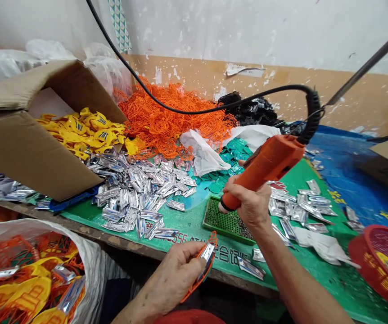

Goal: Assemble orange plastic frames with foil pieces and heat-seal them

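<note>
My right hand (pixel 255 208) is wrapped round an orange electric screwdriver (pixel 268 164), its dark-collared tip pointing down and left. Below that tip lies a green perforated tray (pixel 217 215) with many small metal screws in it. At the table's front edge, my left hand (pixel 175 272) pinches an orange plastic frame (pixel 196 284) with a shiny silver plate (pixel 208 253) lying against it. The fingers cover part of both pieces. A heap of silver plates (pixel 143 189) spreads to the left of the tray.
Orange frames (pixel 177 112) are piled behind, beside yellow parts (pixel 89 128) spilling from a cardboard box (pixel 32 148). A white sack (pixel 94 256) of mixed pieces stands at lower left. A red basket (pixel 366 252) sits at right. A black cable (pixel 187 109) runs overhead to the screwdriver.
</note>
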### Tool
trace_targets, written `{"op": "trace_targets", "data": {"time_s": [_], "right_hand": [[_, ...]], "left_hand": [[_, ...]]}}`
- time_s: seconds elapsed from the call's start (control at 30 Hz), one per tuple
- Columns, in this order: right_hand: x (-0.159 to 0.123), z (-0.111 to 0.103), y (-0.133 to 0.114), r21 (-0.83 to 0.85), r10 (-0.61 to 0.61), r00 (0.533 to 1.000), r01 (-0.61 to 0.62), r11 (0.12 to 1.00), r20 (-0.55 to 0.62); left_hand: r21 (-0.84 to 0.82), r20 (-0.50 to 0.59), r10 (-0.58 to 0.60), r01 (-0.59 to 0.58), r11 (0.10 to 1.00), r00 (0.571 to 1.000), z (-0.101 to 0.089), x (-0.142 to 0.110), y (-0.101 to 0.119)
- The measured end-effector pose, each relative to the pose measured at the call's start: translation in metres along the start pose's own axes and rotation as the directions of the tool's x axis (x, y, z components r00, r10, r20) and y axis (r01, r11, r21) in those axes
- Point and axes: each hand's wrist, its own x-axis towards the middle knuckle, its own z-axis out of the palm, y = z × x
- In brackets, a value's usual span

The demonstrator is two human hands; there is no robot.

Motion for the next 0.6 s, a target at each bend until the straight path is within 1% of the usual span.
{"op": "trace_targets", "data": {"time_s": [0.33, 0.6], "right_hand": [[-0.0027, 0.0013, -0.0008, -0.026, 0.002, 1.0, -0.002, 1.0, 0.006], [-0.0052, 0.0013, -0.0013, -0.017, 0.017, 1.0, -0.017, 1.0, 0.013]], "left_hand": [[0.019, 0.015, 0.036, -0.037, 0.999, 0.999, -0.0008, -0.0014, -0.0013], [-0.011, 0.019, 0.017, -0.017, 1.0, 1.0, -0.0007, -0.0004, -0.0047]]}}
